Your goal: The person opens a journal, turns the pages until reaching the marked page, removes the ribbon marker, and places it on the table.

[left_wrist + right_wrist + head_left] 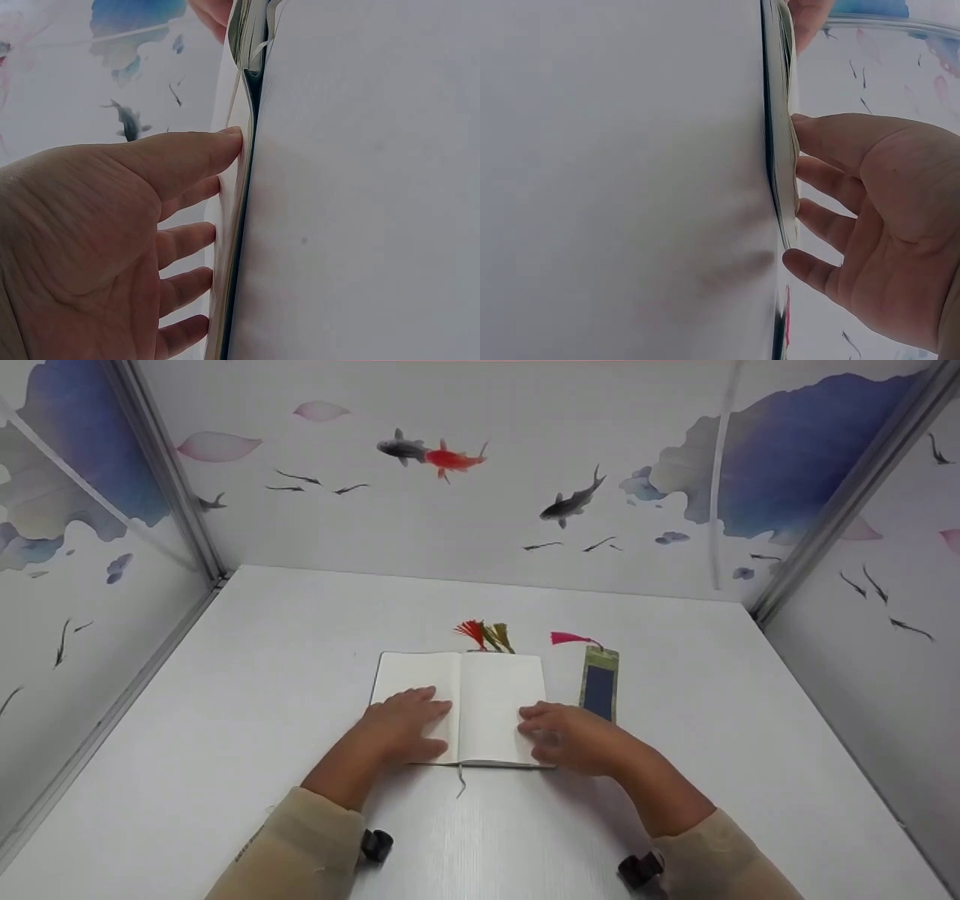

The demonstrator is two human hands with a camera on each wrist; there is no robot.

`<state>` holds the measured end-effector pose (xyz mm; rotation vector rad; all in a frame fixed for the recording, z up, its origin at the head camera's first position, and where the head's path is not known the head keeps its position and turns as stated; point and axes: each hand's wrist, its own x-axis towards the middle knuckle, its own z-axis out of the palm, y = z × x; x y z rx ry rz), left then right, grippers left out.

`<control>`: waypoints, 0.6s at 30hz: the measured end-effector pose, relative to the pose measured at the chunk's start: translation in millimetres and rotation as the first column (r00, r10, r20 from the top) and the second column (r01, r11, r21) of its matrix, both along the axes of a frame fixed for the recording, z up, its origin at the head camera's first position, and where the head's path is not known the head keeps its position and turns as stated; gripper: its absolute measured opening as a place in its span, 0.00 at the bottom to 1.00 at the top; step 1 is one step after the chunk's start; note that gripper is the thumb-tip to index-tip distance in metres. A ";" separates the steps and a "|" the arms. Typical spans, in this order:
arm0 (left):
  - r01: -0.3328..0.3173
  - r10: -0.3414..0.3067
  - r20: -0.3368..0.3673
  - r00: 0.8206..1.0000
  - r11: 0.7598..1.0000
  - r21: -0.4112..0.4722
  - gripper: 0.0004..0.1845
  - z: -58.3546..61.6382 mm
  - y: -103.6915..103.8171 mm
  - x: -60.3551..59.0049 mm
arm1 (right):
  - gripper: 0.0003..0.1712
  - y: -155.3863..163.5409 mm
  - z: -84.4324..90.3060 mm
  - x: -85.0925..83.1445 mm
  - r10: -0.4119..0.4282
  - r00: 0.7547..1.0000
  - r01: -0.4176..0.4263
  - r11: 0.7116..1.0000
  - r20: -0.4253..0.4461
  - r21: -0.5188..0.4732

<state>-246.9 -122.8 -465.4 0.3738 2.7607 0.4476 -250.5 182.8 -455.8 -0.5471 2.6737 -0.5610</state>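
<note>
An open notebook point(496, 701) with blank pages lies flat on the white table. My left hand point(405, 727) rests on its left page, fingers spread. At the right page's outer edge, the fingertips of my right hand point(577, 739) touch the paper. In the wrist views, the left hand point(112, 240) and the right hand point(885, 217) both have extended fingers, tips on the paper. A thin ribbon point(461, 784) hangs from the notebook's bottom edge. Beside the right hand lies a green-bordered bookmark point(600, 690) with a dark blue panel, its lower end hidden by that hand.
A red tassel point(471, 631) and olive-green tassels point(499, 636) stick out past the notebook's top edge. The bookmark's pink tassel point(571, 638) points left. Panels point(480, 525) printed with fish and leaves enclose the table point(300, 615) at the back and both sides.
</note>
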 end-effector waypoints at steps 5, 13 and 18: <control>-0.007 0.007 0.001 1.000 1.000 -0.001 0.38 4.4 1.7 2.0 | 0.30 0.4 3.4 -1.1 0.032 0.999 -0.032 0.999 -0.005 0.029; -0.021 0.021 -0.004 1.000 1.000 0.005 0.38 6.0 3.3 4.0 | 0.35 -0.9 7.9 -1.8 0.044 0.999 -0.044 0.998 0.004 0.038; -0.027 0.027 -0.001 1.000 0.999 0.017 0.38 5.2 3.3 3.7 | 0.32 2.3 9.9 -2.9 0.067 0.998 -0.067 0.997 0.001 0.043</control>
